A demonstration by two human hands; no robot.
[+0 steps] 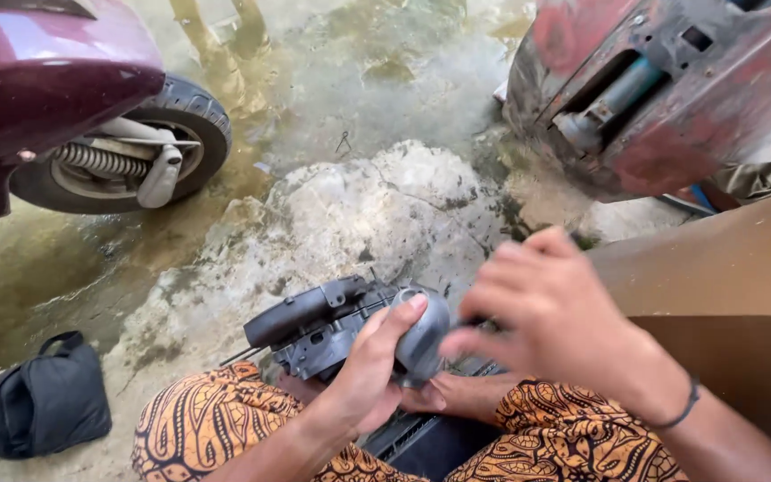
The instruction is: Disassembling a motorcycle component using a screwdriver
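A grey metal engine part (314, 332) with a dark tube on top rests low in the middle of the view, over my knees in orange patterned cloth. My left hand (375, 375) grips its rounded grey end, thumb across the dome. My right hand (555, 312) hovers blurred just right of the dome, fingers curled toward it; whether it holds anything small is unclear. A dark band circles my right wrist.
A maroon scooter's rear wheel (185, 134) and shock absorber stand at upper left. A worn red vehicle body (662, 98) fills the upper right. A black pouch (46, 402) lies at lower left on wet, cracked concrete. A brown board (725, 268) lies at right.
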